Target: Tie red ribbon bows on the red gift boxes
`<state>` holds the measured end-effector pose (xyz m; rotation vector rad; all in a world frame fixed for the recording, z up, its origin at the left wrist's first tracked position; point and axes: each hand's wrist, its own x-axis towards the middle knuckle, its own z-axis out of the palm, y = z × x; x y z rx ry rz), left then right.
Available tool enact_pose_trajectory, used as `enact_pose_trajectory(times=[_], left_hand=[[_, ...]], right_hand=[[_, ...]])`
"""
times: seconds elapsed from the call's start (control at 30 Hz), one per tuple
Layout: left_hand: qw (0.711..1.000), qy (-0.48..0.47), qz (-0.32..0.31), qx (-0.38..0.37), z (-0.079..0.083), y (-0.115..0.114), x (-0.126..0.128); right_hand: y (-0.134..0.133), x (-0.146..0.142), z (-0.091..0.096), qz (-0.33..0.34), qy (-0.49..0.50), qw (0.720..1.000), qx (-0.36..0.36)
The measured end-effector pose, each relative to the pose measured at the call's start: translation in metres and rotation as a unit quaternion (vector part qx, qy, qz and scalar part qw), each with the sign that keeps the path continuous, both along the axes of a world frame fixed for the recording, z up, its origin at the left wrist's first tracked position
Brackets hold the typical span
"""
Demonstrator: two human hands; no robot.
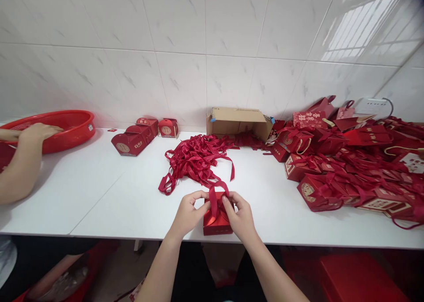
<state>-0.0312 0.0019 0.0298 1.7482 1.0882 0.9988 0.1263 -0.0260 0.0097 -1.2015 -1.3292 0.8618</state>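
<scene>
A small red gift box (217,228) stands at the table's front edge, straight ahead of me. A dark red ribbon (213,204) loops over its top. My left hand (189,214) is closed at the box's upper left, thumb and index finger against its top edge. On the other side my right hand (241,215) pinches the ribbon between thumb and fingers, close to the box top. The fingertips partly cover the box's upper corners. Just behind lies a tangled heap of red ribbons (195,158).
An open cardboard box (238,115) lies against the tiled wall with red pieces inside. Many finished-looking red boxes (344,178) are piled at right. A few boxes (134,138) stand back left. Another person's arm (24,160) reaches into a red basin (62,131).
</scene>
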Motion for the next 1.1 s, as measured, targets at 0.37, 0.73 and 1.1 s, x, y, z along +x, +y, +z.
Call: enact_pose_trajectory(times=[0.37,0.73,1.1], left_hand=[[0.997,0.039,0.029,0.056,-0.006,-0.011,0.009],[0.997,0.031,0.006,0.073,-0.01,-0.011,0.009],[0.997,0.006,0.06,0.04,-0.01,-0.01,0.014]], right_hand=[[0.002,-0.001,-0.002,-0.048,0.03,0.998,-0.01],[-0.001,0.004,0.001,-0.014,-0.027,0.999,-0.023],[-0.008,0.013,0.002,0.006,-0.126,0.99,0.067]])
